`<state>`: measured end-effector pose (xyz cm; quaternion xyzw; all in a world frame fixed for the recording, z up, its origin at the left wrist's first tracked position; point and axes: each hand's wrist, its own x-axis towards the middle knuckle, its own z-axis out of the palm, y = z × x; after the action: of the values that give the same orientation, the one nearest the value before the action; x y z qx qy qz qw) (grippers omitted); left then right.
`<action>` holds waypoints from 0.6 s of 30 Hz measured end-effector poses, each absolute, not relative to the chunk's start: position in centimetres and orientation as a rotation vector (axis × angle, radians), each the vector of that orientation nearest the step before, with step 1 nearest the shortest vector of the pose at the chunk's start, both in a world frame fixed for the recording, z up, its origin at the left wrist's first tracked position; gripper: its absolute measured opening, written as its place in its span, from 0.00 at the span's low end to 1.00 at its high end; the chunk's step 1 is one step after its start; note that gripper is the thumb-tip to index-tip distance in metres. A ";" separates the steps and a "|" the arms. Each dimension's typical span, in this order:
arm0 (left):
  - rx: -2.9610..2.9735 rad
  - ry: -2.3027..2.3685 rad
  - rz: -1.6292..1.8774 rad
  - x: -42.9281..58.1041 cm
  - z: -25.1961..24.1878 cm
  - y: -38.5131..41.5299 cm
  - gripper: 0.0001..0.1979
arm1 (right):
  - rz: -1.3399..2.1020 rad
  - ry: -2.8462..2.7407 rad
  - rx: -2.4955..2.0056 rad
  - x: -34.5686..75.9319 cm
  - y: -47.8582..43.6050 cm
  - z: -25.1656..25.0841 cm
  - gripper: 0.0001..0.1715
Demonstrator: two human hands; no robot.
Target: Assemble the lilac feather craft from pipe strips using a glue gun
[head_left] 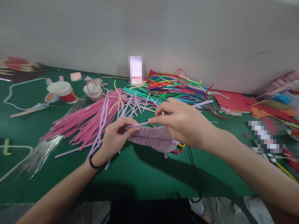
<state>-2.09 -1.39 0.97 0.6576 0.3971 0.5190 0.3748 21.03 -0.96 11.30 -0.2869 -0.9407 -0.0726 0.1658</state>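
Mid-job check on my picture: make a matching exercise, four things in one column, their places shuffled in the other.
1. lilac ruffled piece
2. dark band
3. multicoloured strips
4. red-and-white cup

A. around the left wrist
B. on the table's left side
C. in the left hand's grip
D. near the wall, beyond the right hand

Pairs: 1-C; 2-A; 3-D; 4-B

Plain, smooth grey wall (210, 40), flat dark green worktop (144, 183) along it, littered greyish floor (97, 209) below, soft, dim light
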 end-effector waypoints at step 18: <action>1.676 0.986 1.328 -2.9 0.1 -2.1 0.04 | -0.180 -3.048 -0.894 19.3 -1.8 13.2 0.18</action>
<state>-2.91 -2.07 0.14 0.6575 0.3868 0.5209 0.3832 19.28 -1.78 13.17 -0.2809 -0.9578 -0.0565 -0.0202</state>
